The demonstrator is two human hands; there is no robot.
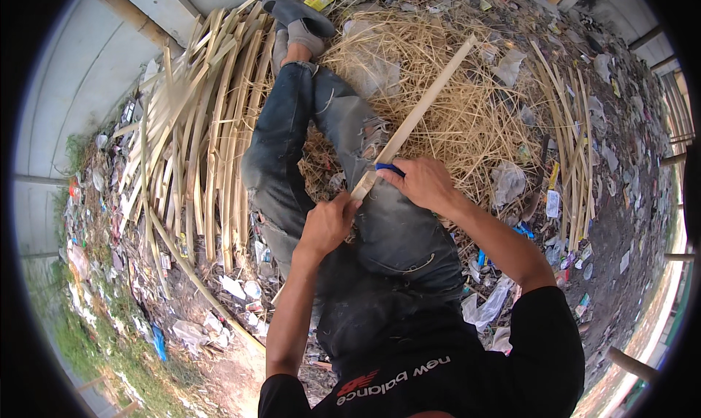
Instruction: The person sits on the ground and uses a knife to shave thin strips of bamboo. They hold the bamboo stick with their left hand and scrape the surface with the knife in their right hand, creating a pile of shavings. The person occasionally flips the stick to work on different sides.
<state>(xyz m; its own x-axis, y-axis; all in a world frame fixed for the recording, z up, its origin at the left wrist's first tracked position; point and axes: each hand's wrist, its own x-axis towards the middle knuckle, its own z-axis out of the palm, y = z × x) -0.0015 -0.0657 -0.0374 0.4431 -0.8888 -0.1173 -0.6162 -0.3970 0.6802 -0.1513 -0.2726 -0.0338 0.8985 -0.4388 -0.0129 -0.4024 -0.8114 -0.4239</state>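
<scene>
A long, pale, flat bamboo strip [427, 104] slants across my right thigh, its far end up and to the right over the shavings. My left hand [328, 223] is closed round the strip's near end. A little farther along, my right hand [423, 182] is closed on a small blue piece [389, 169], pressed against the strip. The blue piece is curved; its exact kind and any blade under it are hidden by my fingers and the strip. My jeans [285, 137] are worn and torn, with the legs stretched out ahead.
Split bamboo strips [219, 148] lie in a big pile to the left, and a smaller bundle [573, 151] lies at the right. Thin bamboo shavings [453, 119] heap up beyond my right leg. Plastic litter [489, 305] covers much of the ground. A pale wall [80, 82] stands at the left.
</scene>
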